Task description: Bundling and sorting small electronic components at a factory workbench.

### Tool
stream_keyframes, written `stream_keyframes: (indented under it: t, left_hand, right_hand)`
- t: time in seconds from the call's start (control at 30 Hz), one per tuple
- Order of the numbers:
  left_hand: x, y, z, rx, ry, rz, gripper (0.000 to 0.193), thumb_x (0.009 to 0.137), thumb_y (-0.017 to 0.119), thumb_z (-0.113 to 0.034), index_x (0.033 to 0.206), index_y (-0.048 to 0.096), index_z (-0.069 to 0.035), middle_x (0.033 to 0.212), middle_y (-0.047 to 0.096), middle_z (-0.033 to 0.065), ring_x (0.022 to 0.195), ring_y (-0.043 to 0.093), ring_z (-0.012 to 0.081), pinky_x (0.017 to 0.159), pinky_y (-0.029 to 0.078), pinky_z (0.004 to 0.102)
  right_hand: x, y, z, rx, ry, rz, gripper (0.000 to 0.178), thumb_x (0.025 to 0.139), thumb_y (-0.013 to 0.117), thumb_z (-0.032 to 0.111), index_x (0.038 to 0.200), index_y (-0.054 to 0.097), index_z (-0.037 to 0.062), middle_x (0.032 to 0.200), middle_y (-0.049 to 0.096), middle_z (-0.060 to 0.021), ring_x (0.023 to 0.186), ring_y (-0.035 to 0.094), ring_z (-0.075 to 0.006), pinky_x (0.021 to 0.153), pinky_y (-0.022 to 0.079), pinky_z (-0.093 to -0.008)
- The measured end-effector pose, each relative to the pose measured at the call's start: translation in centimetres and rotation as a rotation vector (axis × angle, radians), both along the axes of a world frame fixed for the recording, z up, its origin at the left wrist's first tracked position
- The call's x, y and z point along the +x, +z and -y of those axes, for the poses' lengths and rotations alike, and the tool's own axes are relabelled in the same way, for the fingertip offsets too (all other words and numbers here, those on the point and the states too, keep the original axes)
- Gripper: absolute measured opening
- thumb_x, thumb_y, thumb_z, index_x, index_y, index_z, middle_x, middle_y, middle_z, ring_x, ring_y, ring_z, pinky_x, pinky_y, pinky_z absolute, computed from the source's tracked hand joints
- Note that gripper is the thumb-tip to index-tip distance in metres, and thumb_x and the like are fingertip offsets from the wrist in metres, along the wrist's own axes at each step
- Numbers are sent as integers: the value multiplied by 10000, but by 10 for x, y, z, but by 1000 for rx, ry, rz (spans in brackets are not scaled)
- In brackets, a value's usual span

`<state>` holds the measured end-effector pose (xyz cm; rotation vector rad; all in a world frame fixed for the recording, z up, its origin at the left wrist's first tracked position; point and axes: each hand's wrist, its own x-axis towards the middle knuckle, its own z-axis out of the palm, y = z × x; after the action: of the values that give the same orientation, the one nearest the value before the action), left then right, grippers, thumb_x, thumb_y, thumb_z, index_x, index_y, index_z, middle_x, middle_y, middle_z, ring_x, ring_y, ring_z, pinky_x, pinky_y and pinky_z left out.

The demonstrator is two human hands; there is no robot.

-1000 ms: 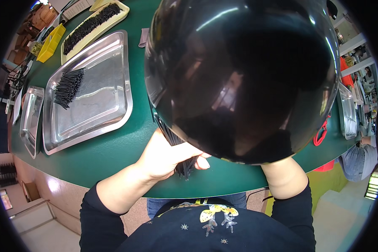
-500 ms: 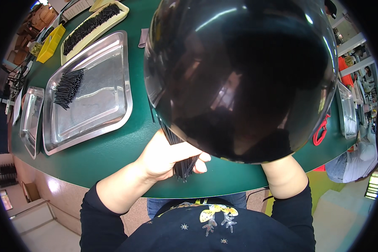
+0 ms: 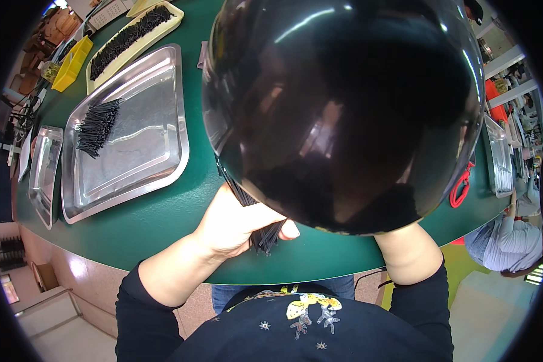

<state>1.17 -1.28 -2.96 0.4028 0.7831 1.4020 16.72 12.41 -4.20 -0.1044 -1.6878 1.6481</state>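
Note:
My left hand (image 3: pixel 238 220) is closed round a bundle of thin black wires (image 3: pixel 264 240) above the green table. Their lower ends fan out below my fingers, and their upper part runs behind a large glossy black dome (image 3: pixel 350 120). That dome fills the middle of the view. Of my right arm only the forearm (image 3: pixel 409 253) shows. The right hand is hidden behind the dome, so its fingers cannot be seen.
To the left, a metal tray (image 3: pixel 145 157) holds a pile of short black wires (image 3: pixel 98 128). Beyond are a cream tray (image 3: pixel 111 66) of more wires and a yellow bin (image 3: pixel 72 63). Red-handled pliers or scissors (image 3: pixel 460 190) lie right, near another metal tray (image 3: pixel 499 160). A person (image 3: pixel 513 241) is at the far right.
The left hand and wire bundle have shifted slightly up and left, with fewer fingertips showing. The dome appears slightly further left. At the far right, the other person has moved, showing more arm.

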Motion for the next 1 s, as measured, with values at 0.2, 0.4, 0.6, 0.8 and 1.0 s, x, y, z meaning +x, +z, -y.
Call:
stream_keyframes:
  t: [0.2,0.4,0.6,0.8,1.0]
  left_hand:
    - [-1,1,-1,-27,-38,-65,77,721,587,28,708,615,98,670,618,192,608,630,255,635,535,329]
    - [0,-1,-1,43,-23,42,98,747,574,14,737,605,107,719,621,203,649,632,267,659,532,342]
    - [13,-1,-3,-18,60,104,128,783,555,-14,769,598,106,748,621,211,647,631,269,678,530,343]
    - [6,3,-3,-7,-113,-117,146,798,537,-21,776,608,104,694,621,195,624,632,232,624,526,290]
    - [9,2,-3,-37,-14,-72,110,766,563,-1,759,616,95,693,623,183,624,631,217,644,528,292]
  right_hand:
    - [-4,1,-1,-14,-2,0,725,606,720,-23,1232,353,-31,1128,499,-140,1025,499,-215,867,414,-318]
    - [-8,0,1,-30,4,-2,729,605,721,-23,1234,351,-31,1131,497,-140,1027,498,-216,868,414,-319]
    - [-14,-1,9,-50,11,-2,733,604,722,-23,1235,349,-31,1134,495,-140,1029,497,-217,869,413,-320]
    - [3,0,3,-67,18,3,737,603,722,-22,1237,346,-30,1137,493,-140,1031,496,-217,870,412,-321]
    - [-10,-1,6,-85,26,1,741,602,723,-22,1239,344,-30,1140,491,-140,1033,495,-218,872,412,-321]
